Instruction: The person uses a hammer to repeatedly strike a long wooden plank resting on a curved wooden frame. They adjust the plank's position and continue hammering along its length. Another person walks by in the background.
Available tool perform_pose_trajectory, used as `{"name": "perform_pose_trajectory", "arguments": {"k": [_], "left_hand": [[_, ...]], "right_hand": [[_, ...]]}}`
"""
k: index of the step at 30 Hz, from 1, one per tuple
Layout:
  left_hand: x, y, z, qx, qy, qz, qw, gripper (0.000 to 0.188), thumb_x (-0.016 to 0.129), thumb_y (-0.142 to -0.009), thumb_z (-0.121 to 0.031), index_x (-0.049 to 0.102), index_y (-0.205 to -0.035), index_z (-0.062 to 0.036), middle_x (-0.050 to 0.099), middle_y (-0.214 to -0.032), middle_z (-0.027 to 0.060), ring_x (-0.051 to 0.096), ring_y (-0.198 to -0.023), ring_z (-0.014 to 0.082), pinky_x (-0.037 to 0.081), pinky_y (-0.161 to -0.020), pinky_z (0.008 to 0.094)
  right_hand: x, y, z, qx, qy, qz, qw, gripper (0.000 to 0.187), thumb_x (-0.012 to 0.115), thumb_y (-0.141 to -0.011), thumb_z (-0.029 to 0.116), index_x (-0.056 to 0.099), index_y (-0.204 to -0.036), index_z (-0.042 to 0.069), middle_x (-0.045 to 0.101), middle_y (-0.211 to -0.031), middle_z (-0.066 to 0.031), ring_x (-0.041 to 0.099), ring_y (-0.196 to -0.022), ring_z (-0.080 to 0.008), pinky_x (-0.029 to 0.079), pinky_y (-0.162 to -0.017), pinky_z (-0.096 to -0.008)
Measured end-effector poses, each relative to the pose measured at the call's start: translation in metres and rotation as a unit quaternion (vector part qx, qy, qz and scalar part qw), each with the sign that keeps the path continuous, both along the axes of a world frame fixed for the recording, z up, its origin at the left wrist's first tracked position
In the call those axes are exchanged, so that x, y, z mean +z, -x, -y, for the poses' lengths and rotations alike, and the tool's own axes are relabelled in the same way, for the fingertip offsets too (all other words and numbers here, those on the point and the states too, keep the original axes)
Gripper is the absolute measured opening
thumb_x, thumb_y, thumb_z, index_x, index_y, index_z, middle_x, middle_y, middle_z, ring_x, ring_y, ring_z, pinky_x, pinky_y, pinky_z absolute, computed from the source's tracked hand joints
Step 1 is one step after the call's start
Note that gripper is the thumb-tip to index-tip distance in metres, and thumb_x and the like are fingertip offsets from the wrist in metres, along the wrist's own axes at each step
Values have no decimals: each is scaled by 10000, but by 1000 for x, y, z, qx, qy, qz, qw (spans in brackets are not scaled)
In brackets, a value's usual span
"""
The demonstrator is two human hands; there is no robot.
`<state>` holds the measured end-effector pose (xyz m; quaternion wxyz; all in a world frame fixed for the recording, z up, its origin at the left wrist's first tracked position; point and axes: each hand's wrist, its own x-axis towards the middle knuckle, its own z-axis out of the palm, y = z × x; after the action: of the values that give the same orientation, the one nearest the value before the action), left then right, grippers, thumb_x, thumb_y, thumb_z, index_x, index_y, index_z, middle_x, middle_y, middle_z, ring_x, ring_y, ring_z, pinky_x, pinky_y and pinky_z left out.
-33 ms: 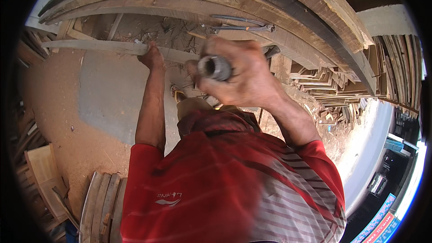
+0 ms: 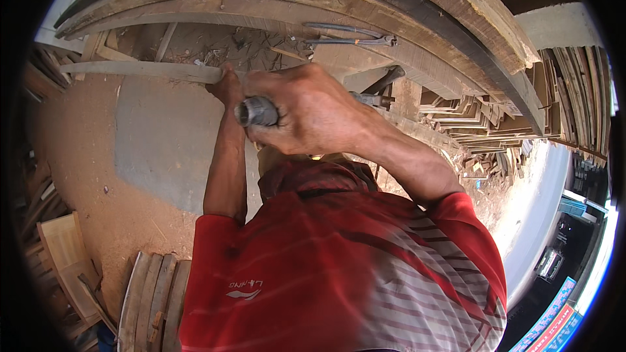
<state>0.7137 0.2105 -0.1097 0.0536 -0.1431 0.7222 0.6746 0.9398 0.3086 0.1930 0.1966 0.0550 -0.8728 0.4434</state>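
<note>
Head view: your left hand (image 2: 226,88) pinches the wooden strip (image 2: 147,70), on your side of the stacked planks' (image 2: 261,8) near edge; your right hand (image 2: 313,111) curls its fingers round the tubular-handled tool (image 2: 262,112). Best to brace the strip firmly, left hand clear of that tool.

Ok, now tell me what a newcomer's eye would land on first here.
Probably the red shirt filling the lower middle, then the right hand at the centre, closed around a grey handle whose round end faces the camera. Just left of it, the left hand holds a long wooden strip reaching leftward, while long-handled pincers lie among the timber near the top.
</note>
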Motion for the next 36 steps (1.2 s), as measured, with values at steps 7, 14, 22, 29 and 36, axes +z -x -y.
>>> {"name": "perform_pose_trajectory", "arguments": {"k": [7, 14, 22, 29, 36], "left_hand": [[36, -66, -32, -25, -54, 40, 997, 921, 696, -914, -165, 62, -1524, 109, 368, -1483, 299, 485, -1342, 363, 424, -1154, 430], [34, -58, -16, -35, -66, 44, 996, 806, 690, -943, -107, 159, -1509, 111, 427, -1464, 254, 502, -1331, 333, 443, -1137, 427], [42, -54, -14, -110, -22, 45, 993, 694, 707, -972, -311, 429, -1447, 112, 522, -1454, 201, 535, -1307, 301, 425, -1139, 429], [8, -18, 26, -202, 46, 89, 974, 973, 666, -943, -601, 276, -1562, 40, 517, -1467, 195, 506, -1354, 316, 434, -1130, 436], [90, -16, 65, -478, 213, 275, 806, 879, 614, -931, -692, 449, -1463, -12, 691, -1171, 150, 694, -963, 234, 566, -836, 372]], "right_hand": [[-10, -36, -49, -176, 149, 28, 973, 181, 715, -867, 93, 590, -740, 59, 570, -655, 35, 483, -608, -67, 394, -552, -272], [68, -133, -69, -114, 308, -182, 927, 300, 699, -972, 253, 563, -1006, -12, 532, -751, -113, 519, -542, -183, 474, -463, -293], [-33, -182, -75, -383, 270, -277, 839, 217, 627, -977, 185, 488, -925, 27, 539, -627, -89, 537, -490, -150, 468, -432, -302], [-65, -191, -50, -377, 394, -205, 813, 195, 586, -982, 204, 501, -989, 28, 485, -757, -66, 453, -547, -139, 406, -455, -284], [25, -243, -48, -272, 342, -378, 816, 329, 539, -1038, 333, 530, -1069, 6, 485, -791, -138, 495, -540, -212, 469, -443, -312]]}}
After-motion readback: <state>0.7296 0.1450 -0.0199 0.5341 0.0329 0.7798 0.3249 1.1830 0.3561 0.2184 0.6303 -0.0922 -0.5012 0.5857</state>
